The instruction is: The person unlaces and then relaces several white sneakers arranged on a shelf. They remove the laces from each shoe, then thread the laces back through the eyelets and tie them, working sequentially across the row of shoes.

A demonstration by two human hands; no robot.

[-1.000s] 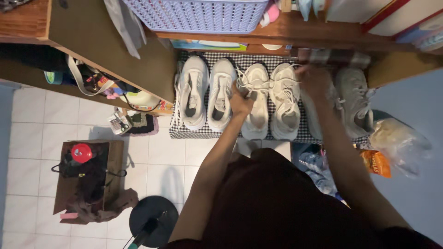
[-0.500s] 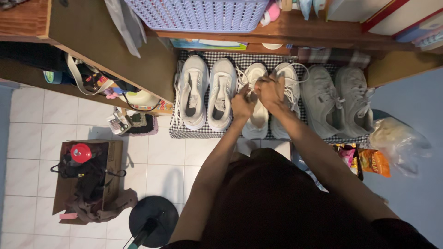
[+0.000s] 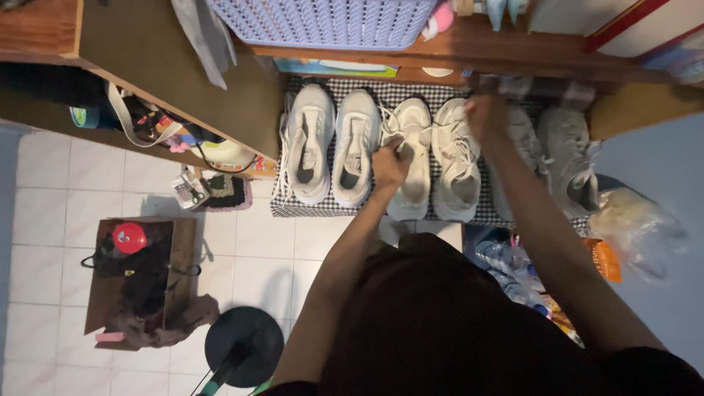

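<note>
Below me, six pale sneakers stand in a row on the checkered mat (image 3: 293,209), and I work the middle pair. My left hand (image 3: 390,163) pinches the lace over the third sneaker (image 3: 412,187); my right hand (image 3: 487,117), curled shut, pulls a lace end above the fourth sneaker (image 3: 456,172).

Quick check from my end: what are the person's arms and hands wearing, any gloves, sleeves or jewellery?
Both forearms are bare, with no sleeve reaching them. The left hand and right hand show no gloves, and no watch or bracelet is visible at either wrist. Rings cannot be made out at this size. The torso below is covered by a dark maroon garment.
</note>
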